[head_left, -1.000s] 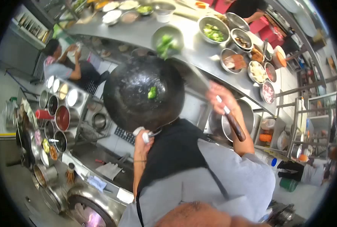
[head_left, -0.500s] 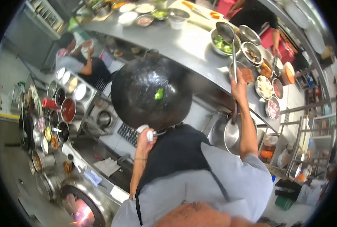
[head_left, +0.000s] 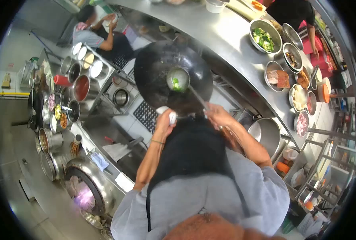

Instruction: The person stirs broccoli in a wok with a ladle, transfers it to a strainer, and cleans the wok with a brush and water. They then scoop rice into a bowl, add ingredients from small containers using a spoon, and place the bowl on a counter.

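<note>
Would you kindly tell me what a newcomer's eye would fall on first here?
Probably the black wok, upper centre, held at its near edge by the left hand. The right hand holds a ladle inside it, apparently cupping green pieces. Then, perhaps, the flame at lower left.

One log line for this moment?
left hand: grips wok with cloth | right hand: holds ladle | ladle: within wok, holding greens | burner: lit

The metal ladle, cupping green vegetable, slants over the round black wok.
</note>
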`<state>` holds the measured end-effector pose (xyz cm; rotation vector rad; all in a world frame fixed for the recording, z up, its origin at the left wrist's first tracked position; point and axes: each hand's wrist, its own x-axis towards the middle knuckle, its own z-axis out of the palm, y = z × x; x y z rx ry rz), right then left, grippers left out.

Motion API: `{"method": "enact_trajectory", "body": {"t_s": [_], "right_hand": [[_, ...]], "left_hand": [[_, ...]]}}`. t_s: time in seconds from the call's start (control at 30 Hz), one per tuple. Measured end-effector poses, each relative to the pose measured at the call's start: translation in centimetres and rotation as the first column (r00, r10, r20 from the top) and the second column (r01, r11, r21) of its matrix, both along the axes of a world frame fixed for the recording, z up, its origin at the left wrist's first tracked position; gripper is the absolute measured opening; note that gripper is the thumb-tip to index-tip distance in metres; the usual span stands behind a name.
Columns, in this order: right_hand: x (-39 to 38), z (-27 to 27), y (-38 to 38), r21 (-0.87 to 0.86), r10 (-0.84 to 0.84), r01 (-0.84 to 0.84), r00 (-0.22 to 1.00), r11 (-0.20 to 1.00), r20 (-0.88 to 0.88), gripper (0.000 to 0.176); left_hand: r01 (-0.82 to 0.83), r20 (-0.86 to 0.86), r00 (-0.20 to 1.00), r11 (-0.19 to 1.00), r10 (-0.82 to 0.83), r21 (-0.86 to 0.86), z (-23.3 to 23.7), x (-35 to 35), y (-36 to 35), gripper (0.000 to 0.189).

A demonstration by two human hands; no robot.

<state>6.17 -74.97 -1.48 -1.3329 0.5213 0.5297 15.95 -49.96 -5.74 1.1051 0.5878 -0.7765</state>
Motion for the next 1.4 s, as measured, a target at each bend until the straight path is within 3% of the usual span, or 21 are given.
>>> {"method": "enact_trajectory", "body": {"t_s": [0.07,0.13,0.27,0.37,0.4,0.47,0.5,0.53,0.67,0.7,0.8,0.87,0.9,0.97,1.0,1.03,1.1,1.2,1.27,1.3,1.4], "right_hand": [[-0.7,1.9,0.8,0.405,-0.048,0.127,0.979,0.905,-0.198,0.043],[-1.7,2.0,-0.5,0.696,-0.024,0.343,0.905,0.631,-0.424,0.037],[-3.4,7.1,-3.6,0.710,-0.144,0.340,0.935,0.617,-0.323,0.049],[-4.8,11.4,-8.4,0.513,-0.353,0.305,0.935,0.802,-0.003,0.062],[-5.2,12.6,-9.7,0.277,-0.389,0.344,0.913,0.897,0.127,0.068],[-4.6,13.9,-11.4,-0.199,-0.420,0.487,0.856,0.850,0.302,0.063],[-4.2,14.0,-12.8,-0.401,-0.414,0.532,0.842,0.746,0.347,0.061],[-3.7,12.3,-14.9,-0.655,-0.206,0.540,0.830,0.529,0.519,0.059],[-1.5,8.5,-21.8,-0.860,0.000,0.502,0.864,0.094,0.504,0.056],[-1.0,6.8,-23.4,-0.895,0.075,0.442,0.896,-0.067,0.437,0.057],[1.5,3.9,-23.6,-0.836,-0.058,0.521,0.841,-0.173,0.537,0.048],[2.4,5.9,-20.0,-0.728,0.071,0.527,0.828,-0.439,0.556,0.041],[2.8,5.7,-18.2,-0.689,0.108,0.598,0.781,-0.410,0.615,0.038],[3.6,5.0,-13.7,-0.650,-0.116,0.751,0.661,0.120,0.742,0.031],[4.4,5.0,-10.7,-0.557,-0.238,0.741,0.658,0.375,0.715,0.028],[5.3,6.7,-7.4,-0.517,-0.254,0.537,0.815,0.666,0.520,0.039],[8.1,5.1,-1.5,-0.261,-0.090,0.327,0.762,0.908,0.642,0.034],[12.2,6.8,9.4,-0.211,0.078,0.030,0.873,0.977,0.482,0.036],[14.5,6.9,15.5,-0.048,0.232,-0.239,0.847,0.970,0.479,0.037],[16.2,8.8,21.6,-0.096,0.388,-0.383,0.827,0.919,0.407,0.037],[19.5,9.8,30.1,0.009,0.534,-0.607,0.707,0.795,0.464,0.038]], "left_hand": [[-0.037,-0.071,0.997,0.999,0.035,-0.023,-0.8,0.0,0.2,0.011],[-0.047,-0.121,0.992,0.997,0.040,-0.054,-0.9,-0.3,0.5,0.014],[-0.047,-0.224,0.975,0.983,0.006,-0.180,-2.5,-2.7,4.9,0.017],[-0.105,-0.257,0.965,0.972,0.049,-0.209,-2.2,-5.0,6.9,0.019],[-0.104,-0.260,0.964,0.979,0.057,-0.172,-1.2,-5.7,7.0,0.020],[-0.146,-0.255,0.961,0.981,0.111,-0.124,1.3,-7.1,7.3,0.020],[-0.180,-0.250,0.957,0.977,0.148,-0.110,2.3,-7.8,7.5,0.020],[-0.260,-0.251,0.940,0.962,0.232,-0.082,3.6,-8.4,7.5,0.019],[-0.393,-0.265,0.890,0.919,0.370,-0.038,6.1,-11.2,11.4,0.015],[-0.426,-0.312,0.867,0.903,0.389,-0.059,5.4,-11.9,13.4,0.016],[-0.489,-0.177,0.866,0.867,0.469,-0.095,7.9,-12.3,15.7,0.020],[-0.612,-0.150,0.785,0.789,0.601,-0.042,8.5,-13.5,18.3,0.017],[-0.689,-0.039,0.722,0.713,0.690,-0.129,11.0,-13.7,17.7,0.014],[-0.759,-0.014,0.639,0.628,0.769,-0.173,11.2,-14.6,20.1,0.015],[-0.711,0.051,0.653,0.634,0.756,-0.304,8.9,-15.4,22.5,0.015],[-0.744,0.131,0.604,0.615,0.786,-0.263,10.4,-15.3,22.8,0.014],[-0.892,0.054,0.419,0.422,0.906,-0.161,10.4,-15.3,25.2,0.014],[-0.905,-0.015,0.266,0.245,0.964,-0.348,9.7,-15.4,30.4,0.015],[-0.879,0.027,0.262,0.250,0.965,-0.406,10.4,-15.8,33.4,0.013],[-0.869,0.040,0.151,0.152,0.988,-0.471,9.2,-15.7,36.1,0.012],[-0.897,0.131,-0.013,0.047,0.991,-0.440,7.3,-16.4,39.7,0.016]]}}
